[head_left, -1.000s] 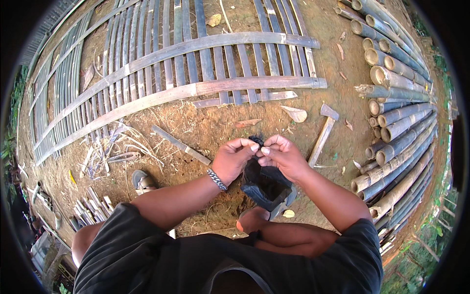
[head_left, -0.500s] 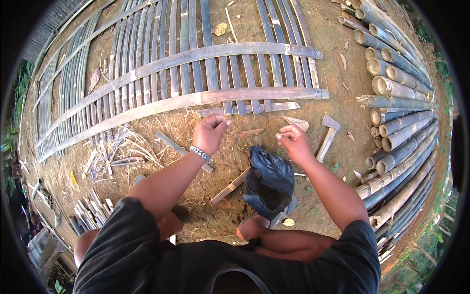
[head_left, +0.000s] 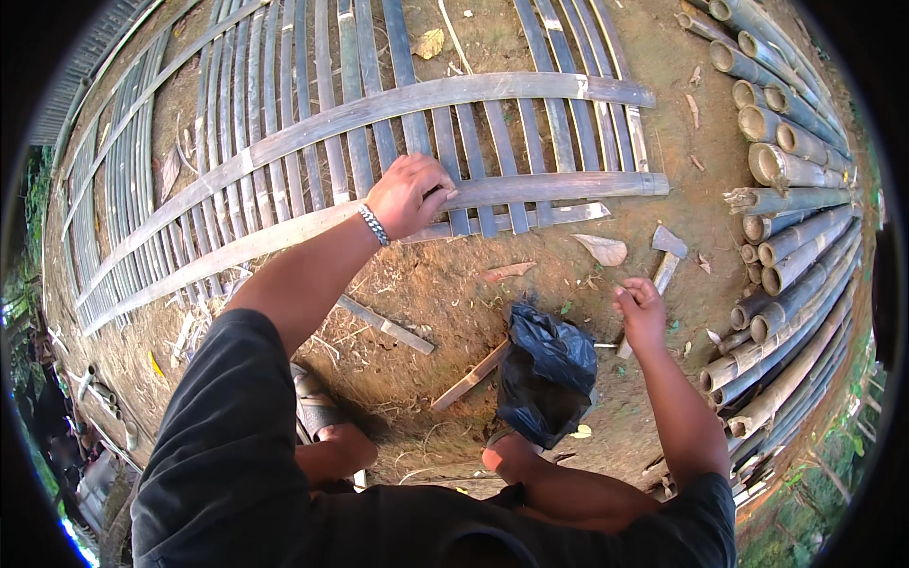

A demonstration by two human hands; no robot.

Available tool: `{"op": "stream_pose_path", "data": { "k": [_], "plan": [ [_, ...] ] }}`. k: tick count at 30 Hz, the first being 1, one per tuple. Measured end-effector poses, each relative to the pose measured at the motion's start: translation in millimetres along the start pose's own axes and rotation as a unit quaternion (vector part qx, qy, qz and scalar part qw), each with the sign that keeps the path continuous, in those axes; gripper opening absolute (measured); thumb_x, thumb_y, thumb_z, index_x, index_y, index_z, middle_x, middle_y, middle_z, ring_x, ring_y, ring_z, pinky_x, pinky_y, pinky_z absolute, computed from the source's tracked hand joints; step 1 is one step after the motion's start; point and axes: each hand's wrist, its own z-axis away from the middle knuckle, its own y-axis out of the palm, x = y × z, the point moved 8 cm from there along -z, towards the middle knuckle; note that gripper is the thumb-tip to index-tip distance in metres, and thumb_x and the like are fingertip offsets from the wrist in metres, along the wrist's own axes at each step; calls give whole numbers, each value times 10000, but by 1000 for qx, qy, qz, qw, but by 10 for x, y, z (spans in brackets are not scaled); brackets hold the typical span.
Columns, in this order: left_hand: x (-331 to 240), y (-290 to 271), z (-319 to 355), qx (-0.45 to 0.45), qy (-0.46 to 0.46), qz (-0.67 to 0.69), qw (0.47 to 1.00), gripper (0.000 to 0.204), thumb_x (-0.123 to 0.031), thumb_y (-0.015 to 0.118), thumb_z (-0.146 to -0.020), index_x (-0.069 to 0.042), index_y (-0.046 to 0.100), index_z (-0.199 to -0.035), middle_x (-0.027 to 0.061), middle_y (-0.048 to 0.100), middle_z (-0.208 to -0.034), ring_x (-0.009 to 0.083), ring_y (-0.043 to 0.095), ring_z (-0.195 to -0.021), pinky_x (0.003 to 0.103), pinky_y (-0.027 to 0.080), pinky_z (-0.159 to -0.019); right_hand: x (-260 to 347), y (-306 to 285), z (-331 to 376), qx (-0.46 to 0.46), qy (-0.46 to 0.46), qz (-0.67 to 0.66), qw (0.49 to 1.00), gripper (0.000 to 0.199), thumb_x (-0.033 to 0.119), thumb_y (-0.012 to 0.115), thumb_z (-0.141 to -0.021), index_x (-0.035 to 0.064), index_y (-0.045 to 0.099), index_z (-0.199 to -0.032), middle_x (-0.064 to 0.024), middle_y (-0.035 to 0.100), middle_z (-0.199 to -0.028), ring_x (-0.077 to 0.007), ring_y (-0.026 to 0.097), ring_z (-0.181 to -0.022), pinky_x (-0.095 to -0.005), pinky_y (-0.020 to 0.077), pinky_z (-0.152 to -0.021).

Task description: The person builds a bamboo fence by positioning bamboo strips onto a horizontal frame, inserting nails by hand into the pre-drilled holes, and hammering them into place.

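Note:
My left hand (head_left: 410, 196), a braided bracelet at its wrist, is over the near rail (head_left: 559, 186) of a bamboo slat frame, fingers curled and thumb pressed in. Whatever it may hold is hidden, and I cannot tell if it touches the rail. My right hand (head_left: 643, 310) hovers farther right with its fingertips pinched together; anything between them is too small to make out. Close to it, a hatchet (head_left: 666, 270) lies on the soil, its handle partly behind that hand. A black plastic bag (head_left: 546, 364) sits open-mouthed between the hand and my bent leg.
Bamboo poles (head_left: 791, 241) are piled along the right side. A short wooden strip (head_left: 472, 377) leans by the bag, and a split bamboo piece (head_left: 383, 324) lies left of it. Dry leaves (head_left: 603, 250) are scattered near the frame. My sandalled foot (head_left: 317, 402) rests at lower left.
My left hand has moved forward, from above the soil to the frame's near rail. My right hand has shifted right and slightly back, nearer the hatchet. The whole view has turned a little.

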Motion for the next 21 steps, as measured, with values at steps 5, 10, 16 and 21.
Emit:
{"op": "stream_pose_path", "data": {
  "k": [5, 10, 16, 21],
  "plan": [
    [1, -6, 8, 5, 32, 32, 999, 72, -144, 797, -837, -106, 750, -874, 34, 684, -891, 244, 640, -897, 389, 484, -814, -137, -231, 50, -55, 24, 8, 998, 192, 95, 706, -969, 9, 606, -1109, -58, 688, -895, -106, 643, -720, -240, 529, -654],
    [23, 20, 11, 18, 3, 31, 999, 124, -114, 822, -789, -131, 801, -910, 12, 684, -859, 225, 641, -872, 382, 484, -787, -228, -410, 99, -161, -10, 7, 987, 167, 91, 705, -966, 14, 632, -1096, -44, 675, -889, -99, 626, -756, -259, 522, -699],
    [6, 5, -41, 21, 2, 5, 1000, 121, -111, 800, -793, -137, 800, -911, 9, 687, -860, 224, 630, -863, 382, 475, -771, 202, -142, 446, -299, -170, 418, 841, 255, 99, 765, -888, 41, 651, -1109, -137, 665, -1059, -280, 628, -955, -416, 515, -864],
    [32, -35, -28, 8, -2, -8, 1000, 71, -102, 765, -833, -106, 746, -902, 37, 698, -883, 255, 646, -873, 393, 488, -791, 949, 1597, 579, -151, -337, 355, 859, 341, 246, 809, -850, 81, 696, -1125, -135, 679, -1114, -335, 628, -1055, -486, 468, -921]
  ]
}}
